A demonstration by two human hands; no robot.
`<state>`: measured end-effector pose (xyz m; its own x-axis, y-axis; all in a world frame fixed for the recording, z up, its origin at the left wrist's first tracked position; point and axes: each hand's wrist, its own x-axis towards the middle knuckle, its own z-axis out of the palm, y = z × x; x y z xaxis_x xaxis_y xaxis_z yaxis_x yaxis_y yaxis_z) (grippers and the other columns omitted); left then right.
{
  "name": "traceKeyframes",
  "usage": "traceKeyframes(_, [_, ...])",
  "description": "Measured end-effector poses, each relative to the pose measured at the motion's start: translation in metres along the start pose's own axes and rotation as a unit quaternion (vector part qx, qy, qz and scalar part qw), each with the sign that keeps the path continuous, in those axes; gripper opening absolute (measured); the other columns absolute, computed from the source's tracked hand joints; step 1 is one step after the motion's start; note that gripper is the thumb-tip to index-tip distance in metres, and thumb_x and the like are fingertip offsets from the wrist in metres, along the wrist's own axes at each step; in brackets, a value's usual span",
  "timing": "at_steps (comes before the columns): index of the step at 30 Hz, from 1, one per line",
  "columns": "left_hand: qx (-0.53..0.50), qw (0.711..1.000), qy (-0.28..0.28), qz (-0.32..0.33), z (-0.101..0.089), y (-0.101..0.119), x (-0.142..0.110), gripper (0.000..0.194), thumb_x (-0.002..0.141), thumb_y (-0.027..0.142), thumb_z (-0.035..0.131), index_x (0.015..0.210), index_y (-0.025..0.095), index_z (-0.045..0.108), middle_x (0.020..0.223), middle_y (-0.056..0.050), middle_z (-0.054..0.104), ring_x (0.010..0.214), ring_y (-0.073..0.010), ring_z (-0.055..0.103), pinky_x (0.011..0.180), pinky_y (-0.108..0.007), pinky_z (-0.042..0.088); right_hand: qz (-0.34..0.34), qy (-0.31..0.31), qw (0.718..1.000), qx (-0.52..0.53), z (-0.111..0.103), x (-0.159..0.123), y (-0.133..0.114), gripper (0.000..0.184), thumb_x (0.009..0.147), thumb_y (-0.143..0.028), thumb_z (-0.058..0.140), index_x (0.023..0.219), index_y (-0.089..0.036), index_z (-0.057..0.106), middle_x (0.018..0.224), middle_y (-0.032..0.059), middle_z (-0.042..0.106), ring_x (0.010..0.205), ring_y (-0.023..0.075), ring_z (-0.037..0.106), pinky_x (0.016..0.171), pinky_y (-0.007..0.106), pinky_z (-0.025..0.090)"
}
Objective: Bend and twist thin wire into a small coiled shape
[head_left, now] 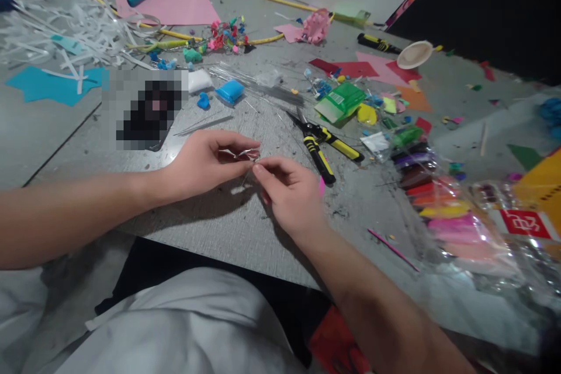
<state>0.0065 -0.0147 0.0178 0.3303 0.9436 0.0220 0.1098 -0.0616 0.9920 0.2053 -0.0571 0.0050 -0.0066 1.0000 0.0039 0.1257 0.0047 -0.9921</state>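
Observation:
My left hand (210,160) is closed in a pinch around a small, shiny bundle of thin wire (248,153), silvery with a reddish tint. Touching its fingertips, my right hand (291,190) pinches at the near end of the same wire, and fingers hide most of the join. Both hands are just above the grey table, near its front edge. Yellow-and-black pliers (322,143) lie with handles spread just beyond my right hand. Behind my left hand are loose straight wires (204,125) and a blue clay packet (229,92).
A phone-like dark object (151,114), partly pixelated, lies at left. White paper strips (83,29) and pink paper (175,6) are behind it. To the right are a green packet (340,101), bagged coloured clay (456,222) and a thin pink stick (393,249).

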Motion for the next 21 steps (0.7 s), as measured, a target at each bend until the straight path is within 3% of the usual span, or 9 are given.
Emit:
traceKeyframes(4, [0.029,0.999,-0.028,0.020,-0.0018,-0.0018,-0.0005,0.034,0.086,0.028,0.095,0.116,0.013,0.091,0.119,-0.015,0.093,0.106,-0.0268,0.086,0.103,-0.046,0.072,0.089,-0.012,0.990,0.109,0.0016,0.0030,0.0000,0.028,0.078,-0.045,0.097,0.080,-0.022,0.080,0.063,-0.0046,0.068,0.045,0.0107,0.051,0.044,0.025,0.036])
traceKeyframes(9, [0.041,0.998,-0.038,0.029,-0.0020,-0.0006,-0.0006,0.026,0.087,0.028,0.095,0.108,0.014,0.088,0.115,-0.013,0.091,0.103,-0.0240,0.082,0.100,-0.043,0.071,0.102,-0.029,0.986,0.129,0.0018,0.0037,-0.0018,0.032,0.077,-0.045,0.100,0.081,-0.021,0.079,0.065,-0.0049,0.068,0.045,0.0091,0.051,0.043,0.023,0.035])
traceKeyframes(16, [0.085,0.992,-0.025,0.085,-0.0032,0.0019,0.0001,0.009,0.092,0.025,0.088,0.100,0.021,0.090,0.105,-0.009,0.089,0.091,-0.0222,0.078,0.088,-0.041,0.066,0.027,-0.014,0.999,0.041,-0.0020,0.0049,0.0001,0.027,0.086,-0.048,0.090,0.084,-0.023,0.080,0.065,-0.0043,0.066,0.055,0.0131,0.055,0.048,0.026,0.040])
traceKeyframes(21, [0.113,0.985,-0.017,0.127,-0.0039,-0.0003,0.0008,0.004,0.091,0.028,0.090,0.095,0.027,0.089,0.097,-0.005,0.087,0.086,-0.0223,0.075,0.081,-0.041,0.061,-0.045,0.001,0.998,-0.032,-0.0031,0.0072,0.0022,0.018,0.087,-0.041,0.082,0.082,-0.024,0.078,0.077,-0.0002,0.078,0.073,0.0188,0.070,0.067,0.032,0.058])
